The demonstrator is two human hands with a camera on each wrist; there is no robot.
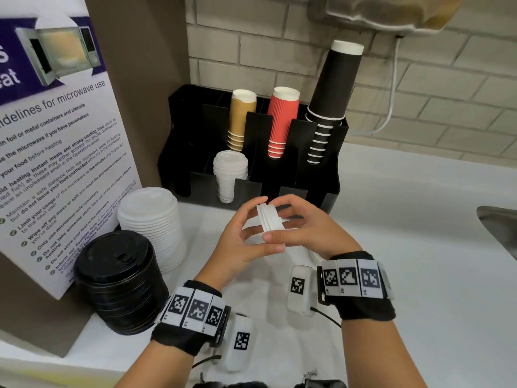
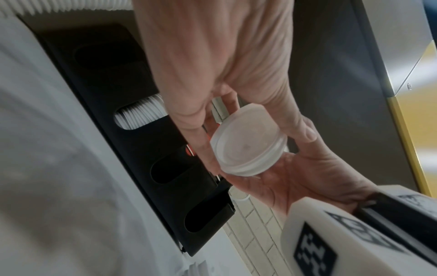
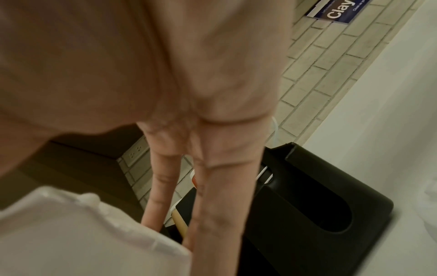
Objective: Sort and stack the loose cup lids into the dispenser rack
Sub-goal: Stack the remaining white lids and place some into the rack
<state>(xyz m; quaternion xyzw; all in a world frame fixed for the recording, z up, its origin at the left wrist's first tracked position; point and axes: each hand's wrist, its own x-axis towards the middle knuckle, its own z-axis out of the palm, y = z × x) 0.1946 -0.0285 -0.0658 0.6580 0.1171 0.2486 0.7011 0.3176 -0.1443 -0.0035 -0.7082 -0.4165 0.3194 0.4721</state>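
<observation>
At the centre of the head view, both hands meet above the white counter point(image 1: 391, 247), holding a small stack of white lids point(image 1: 270, 219) on edge between them. The left hand point(image 1: 240, 239) curls its fingers over the stack's upper left rim, thumb stretched beneath toward the right; the right hand point(image 1: 305, 228) pinches the stack from the right, thumb along the lower edge and fingers arched over the top. In the left wrist view the lids point(image 2: 248, 143) sit at mid-frame as a round, translucent disc — the left fingers point(image 2: 194, 115) on its upper left side, the right hand's thumb point(image 2: 305, 128) on the rim at right. In the right wrist view the lids point(image 3: 71, 233) fill the lower left corner, blurred, with two straight fingers point(image 3: 212, 205) running down beside them.

Just above the hands stands the black rack point(image 1: 316, 175), its lower front slot holding white lids point(image 1: 230, 175); behind rise tan cups point(image 1: 240, 119), red cups point(image 1: 281, 121) and black cups point(image 1: 333, 93). At left of frame, a loose white pile point(image 1: 152, 225) and a black pile point(image 1: 120, 278) stand touching on the counter — beside a microwave poster point(image 1: 56, 152). A sink's point(image 1: 500, 228) edge shows at right.
</observation>
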